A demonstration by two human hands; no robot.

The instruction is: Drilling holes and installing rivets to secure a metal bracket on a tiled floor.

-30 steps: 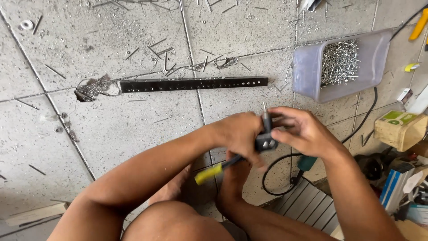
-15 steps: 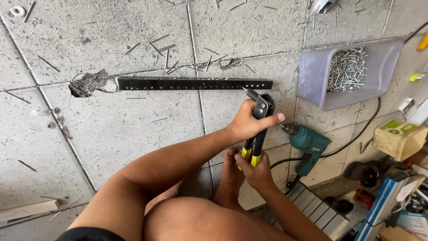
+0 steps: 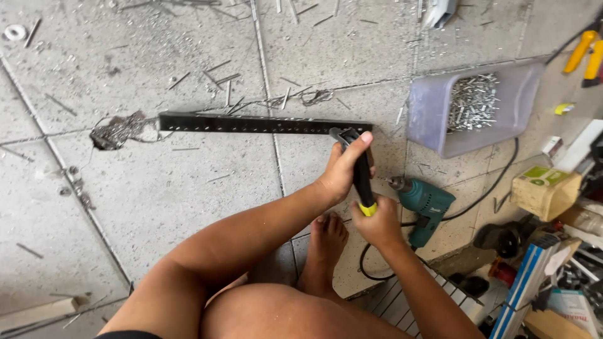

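Landmark = black perforated metal strip, lying flat on the grey tiled floor, running left to right. At its left end: a ragged clump of metal shavings, touching or nearly so. Above it, loose spent rivet pins and swarf scattered over the tiles. Just past its right end: a translucent plastic tub holding a heap of silver rivets. Below the strip's right end, near: a teal corded drill, on its side, bit pointing left toward the hands, black cord looping beneath. Bare foot planted below the strip, between the forearms. Further right of the tub: cardboard box, misc. clutter.

Hand riveter: black body, handles w/ yellow ends, standing roughly upright, head down on the strip's right end; nose contact hidden by the fingers. Left hand wrapped tight round the upper body, thumb up near the head. Right hand clenched on the lower handle ends, yellow tip showing between the two hands. Nothing blocks the strip apart from hands and tool at that end.
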